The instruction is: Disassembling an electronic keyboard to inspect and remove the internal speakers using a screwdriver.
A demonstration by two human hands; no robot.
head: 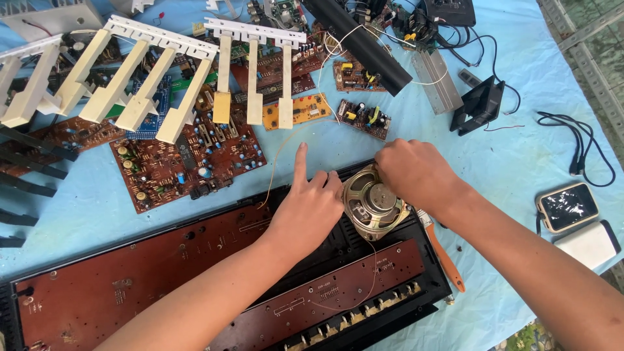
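Seen from above, a person's two bare hands work on a round metal-backed speaker [372, 205] that sits, magnet side up, in the right end of an opened black keyboard case [338, 250]. The left hand [309, 208] rests against the speaker's left rim, index finger pointing straight ahead and the other fingers curled loosely, gripping nothing — it looks placed to steady the speaker. The right hand [413, 172] covers the speaker's upper right edge with its fingers bent down and closed over the rim; whether they pinch a part there cannot be told. A thin wire [374, 276] trails from the speaker down across a long brown circuit board [130, 279] fixed inside the case.

The case lies on a desk covered by a light blue cloth [533, 104]. Spread out beyond the hands are loose brown circuit boards [175, 162] and strips of white piano keys [156, 78]. An orange-handled tool [445, 257] lies just right of the case, and a phone [567, 207] well apart to the right.
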